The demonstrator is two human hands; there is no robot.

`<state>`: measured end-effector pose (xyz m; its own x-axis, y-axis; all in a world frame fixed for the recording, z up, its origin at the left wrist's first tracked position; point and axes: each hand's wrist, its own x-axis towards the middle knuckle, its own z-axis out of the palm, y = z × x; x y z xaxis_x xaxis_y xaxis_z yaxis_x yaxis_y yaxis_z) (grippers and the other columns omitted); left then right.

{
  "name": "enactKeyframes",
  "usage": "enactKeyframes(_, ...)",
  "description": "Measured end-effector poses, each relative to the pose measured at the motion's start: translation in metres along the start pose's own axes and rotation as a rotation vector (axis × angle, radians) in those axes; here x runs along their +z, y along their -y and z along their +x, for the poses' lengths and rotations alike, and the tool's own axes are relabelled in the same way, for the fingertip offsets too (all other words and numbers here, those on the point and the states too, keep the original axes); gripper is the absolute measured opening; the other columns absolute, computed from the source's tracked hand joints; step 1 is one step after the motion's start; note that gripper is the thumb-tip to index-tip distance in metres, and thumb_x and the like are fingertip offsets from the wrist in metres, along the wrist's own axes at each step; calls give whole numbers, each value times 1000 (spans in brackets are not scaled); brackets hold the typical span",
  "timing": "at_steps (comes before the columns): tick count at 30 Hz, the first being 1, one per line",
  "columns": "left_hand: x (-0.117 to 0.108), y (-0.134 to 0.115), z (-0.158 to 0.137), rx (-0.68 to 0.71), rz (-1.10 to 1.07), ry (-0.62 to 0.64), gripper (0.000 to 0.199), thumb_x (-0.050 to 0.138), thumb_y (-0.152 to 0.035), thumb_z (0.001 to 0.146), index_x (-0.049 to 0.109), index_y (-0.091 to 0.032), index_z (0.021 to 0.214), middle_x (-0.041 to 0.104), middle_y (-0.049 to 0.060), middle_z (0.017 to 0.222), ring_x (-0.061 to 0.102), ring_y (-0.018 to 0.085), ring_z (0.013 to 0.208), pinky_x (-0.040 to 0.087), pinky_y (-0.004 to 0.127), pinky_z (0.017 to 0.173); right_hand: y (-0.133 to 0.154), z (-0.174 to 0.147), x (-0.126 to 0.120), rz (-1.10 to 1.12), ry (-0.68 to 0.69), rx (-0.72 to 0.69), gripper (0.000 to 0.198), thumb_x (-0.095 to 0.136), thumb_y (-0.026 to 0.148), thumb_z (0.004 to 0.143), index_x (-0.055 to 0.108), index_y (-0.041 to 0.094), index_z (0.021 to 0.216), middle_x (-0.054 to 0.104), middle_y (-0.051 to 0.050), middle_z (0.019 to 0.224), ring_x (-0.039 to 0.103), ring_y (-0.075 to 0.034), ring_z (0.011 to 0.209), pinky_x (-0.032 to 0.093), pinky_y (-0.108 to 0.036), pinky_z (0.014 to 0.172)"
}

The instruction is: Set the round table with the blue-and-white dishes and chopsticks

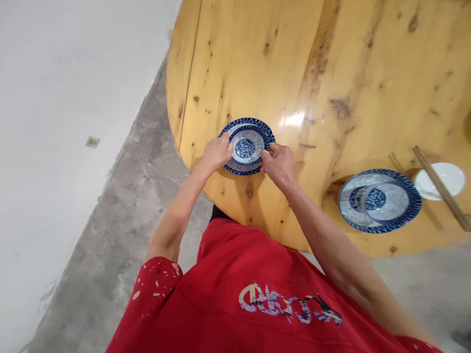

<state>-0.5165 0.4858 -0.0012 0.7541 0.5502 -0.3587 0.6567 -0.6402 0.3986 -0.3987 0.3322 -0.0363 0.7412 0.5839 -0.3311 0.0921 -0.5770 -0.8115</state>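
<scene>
A small blue-and-white plate (253, 138) rests within the rim of a larger blue-patterned plate (245, 172) near the table's rounded left edge. On its left side, my left hand (217, 152) has its fingers closed at the small plate's rim. My right hand (278, 163) pinches the same plate's rim from the lower right. Both hands lie partly over the larger plate's border, and my fingertips are partly hidden, so I cannot tell whether the small plate touches the larger one all round.
On the wooden table (262, 80), to the right, sits a deeper blue-patterned dish (403, 210) with a curved, see-through shape inside. Beside it is a white bowl (454, 175) with chopsticks (441, 187) across it. A white wall (56, 75) stands at left.
</scene>
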Motion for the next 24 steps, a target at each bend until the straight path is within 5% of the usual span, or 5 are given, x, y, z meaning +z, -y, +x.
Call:
enactKeyframes(5,-1,5,6,29,1,16,32,39,-28,104,62,-15,121,73,16,110,68,29,107,45,34,89,5,-3,4,-1,-34,22,25,52,16,79,35,27,65,47,3,47,60,-21,45,39,-25,43)
enactKeyframes(14,-16,8,13,124,-85,43,32,42,-27,100,69,-14,110,74,9,88,68,25,101,45,31,87,10,-7,-2,0,-13,55,26,52,21,88,42,26,65,56,-1,51,58,-20,44,43,-27,45)
enactKeyframes(24,-6,11,28,210,-135,-26,32,47,-17,93,74,-12,108,75,15,109,65,27,111,44,35,92,5,-11,-7,20,-31,58,20,54,18,80,48,24,62,59,0,52,50,-14,40,41,-23,40)
